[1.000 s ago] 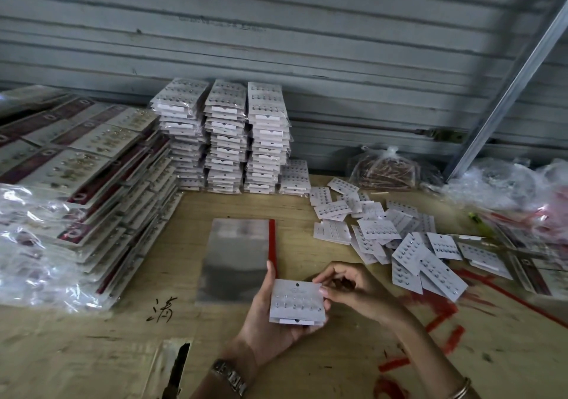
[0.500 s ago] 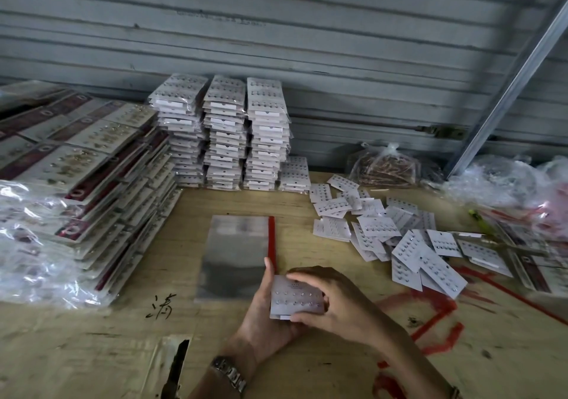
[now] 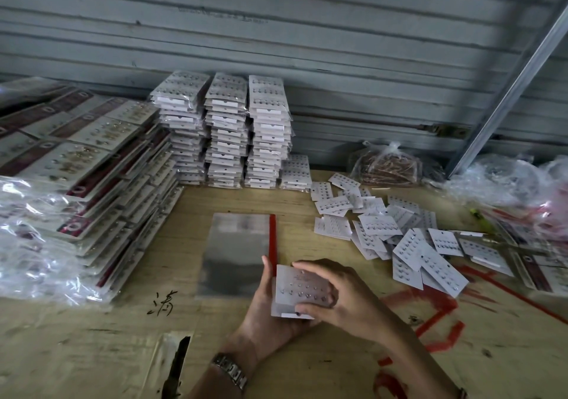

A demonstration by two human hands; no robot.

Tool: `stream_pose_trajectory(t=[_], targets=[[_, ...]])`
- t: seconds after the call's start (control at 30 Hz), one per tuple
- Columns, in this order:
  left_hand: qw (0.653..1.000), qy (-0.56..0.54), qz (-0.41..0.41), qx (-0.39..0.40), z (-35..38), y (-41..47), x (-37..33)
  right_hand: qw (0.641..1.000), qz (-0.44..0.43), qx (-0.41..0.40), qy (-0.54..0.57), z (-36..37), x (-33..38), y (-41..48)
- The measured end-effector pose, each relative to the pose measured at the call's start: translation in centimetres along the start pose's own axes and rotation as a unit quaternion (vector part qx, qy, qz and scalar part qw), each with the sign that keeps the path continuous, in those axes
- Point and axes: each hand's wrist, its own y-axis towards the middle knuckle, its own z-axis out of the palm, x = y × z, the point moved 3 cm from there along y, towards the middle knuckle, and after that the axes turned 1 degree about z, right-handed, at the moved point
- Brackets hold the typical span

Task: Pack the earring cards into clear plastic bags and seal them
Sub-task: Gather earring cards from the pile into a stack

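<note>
Head view: a small stack of earring cards (image 3: pixel 299 288) lies face-up in the left hand (image 3: pixel 267 306). The thumb is straight along the stack's 9 o'clock edge and the fingers are hidden beneath, so their curl cannot be told. The right hand (image 3: pixel 347 303) pinches the stack across its 12 and 6 o'clock edges. The clear bags (image 3: pixel 236 248) lie flat on the table (image 3: pixel 92 337) just at 10 o'clock of the grip, long axis 12-to-6, with the red strip (image 3: pixel 272 239) on the 3 o'clock side, toward the cards. Judgement: the left hand is nearer the bags.
</note>
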Motion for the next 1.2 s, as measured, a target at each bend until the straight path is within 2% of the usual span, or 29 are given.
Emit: stream_pose_trajectory(t=[0.13,0.33,0.53,0.73,1.2], targets=[[1.0,-0.007,0.008,-0.004,-0.1,0.0,0.1,0.999,0.005,0.029,-0.041,0.6,-0.2,0.1],[1.0,0.0,0.019,-0.014,-0.3,-0.1,0.1,0.997,0.003,0.031,-0.077,1.3,-0.4,0.3],[1.0,-0.004,0.005,-0.025,0.0,-0.1,0.0,0.998,0.0,0.023,-0.063,1.1,-0.4,0.3],[1.0,-0.013,-0.006,0.018,0.3,-0.2,0.0,1.0,0.014,0.02,-0.015,0.5,-0.4,0.2],[1.0,0.002,0.02,0.013,-0.6,0.3,0.2,0.999,0.0,0.019,-0.048,1.3,-0.6,0.2]])
